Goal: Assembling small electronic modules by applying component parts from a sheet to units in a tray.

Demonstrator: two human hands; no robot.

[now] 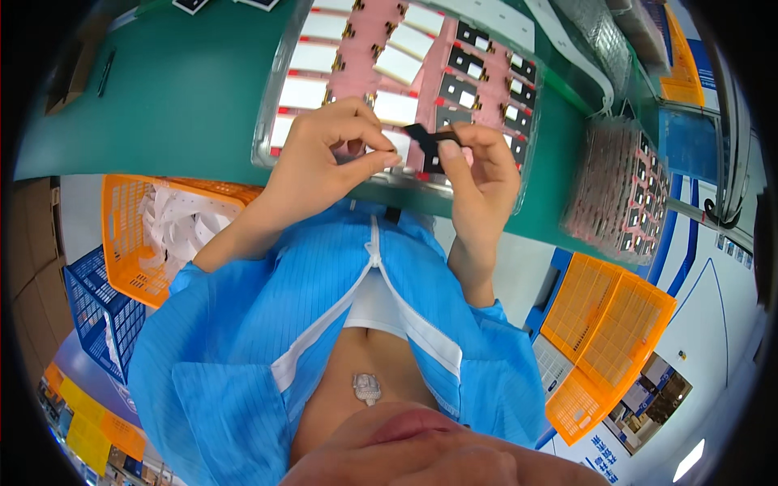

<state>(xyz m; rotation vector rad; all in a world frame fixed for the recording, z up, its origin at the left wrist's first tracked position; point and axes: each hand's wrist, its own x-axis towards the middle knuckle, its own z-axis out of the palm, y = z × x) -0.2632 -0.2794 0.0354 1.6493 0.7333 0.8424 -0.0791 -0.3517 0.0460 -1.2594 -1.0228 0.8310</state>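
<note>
Between the thumb and fingers of my right hand is a small black flat piece with an angled, strip-like shape. My left hand is closed in a pinch just left of that piece; whatever its fingertips hold, if anything, is too small to make out. Both hands hover over the near edge of a clear plastic tray lined with pink. White flat parts with red tabs fill its left columns. Black parts with white squares lie in its right columns. My hands cover part of the near row.
The tray rests on a green table. A stack of similar filled trays stands at the right. An orange basket with white strips and a blue basket are at the left. Another orange basket sits lower right.
</note>
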